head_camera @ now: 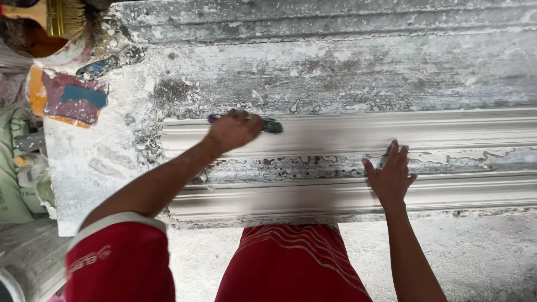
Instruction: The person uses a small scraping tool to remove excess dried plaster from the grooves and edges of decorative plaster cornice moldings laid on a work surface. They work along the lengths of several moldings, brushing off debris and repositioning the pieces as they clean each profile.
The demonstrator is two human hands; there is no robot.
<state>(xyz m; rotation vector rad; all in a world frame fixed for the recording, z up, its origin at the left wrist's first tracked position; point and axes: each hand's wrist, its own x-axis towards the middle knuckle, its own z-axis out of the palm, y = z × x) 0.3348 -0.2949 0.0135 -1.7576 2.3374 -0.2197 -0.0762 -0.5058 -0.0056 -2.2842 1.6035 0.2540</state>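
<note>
Nearest the camera, the person's red shorts [291,263] and red sleeve [120,260] are filling the lower edge, with a grey concrete floor [481,251] showing beside them.

Just beyond, a long white plaster cornice moulding [347,193] is lying lengthwise along the near edge of the plaster-crusted surface [100,168]. The right hand [390,178] is lying flat on the moulding's middle band, palm down, its fingers [398,154] spread and pointing away from the body, gripping nothing.

Farther across the moulding, the left hand [234,130] is reaching over to the far ridge. Its fingers are curled tightly around a small hand tool [267,125], which is resting against the top edge of the moulding; a purple handle end is sticking out on one side of the fist and a dark blade end on the other, toward the right hand. The exact kind of tool is too small to tell.

Beyond the moulding, the surface is running on as grey, flaking, ridged plaster. At its far left corner, a wide brush [62,18] with pale bristles is sitting in a stained bucket [53,47], and a paint-smeared orange and maroon board [70,98] is lying just beside it.
</note>
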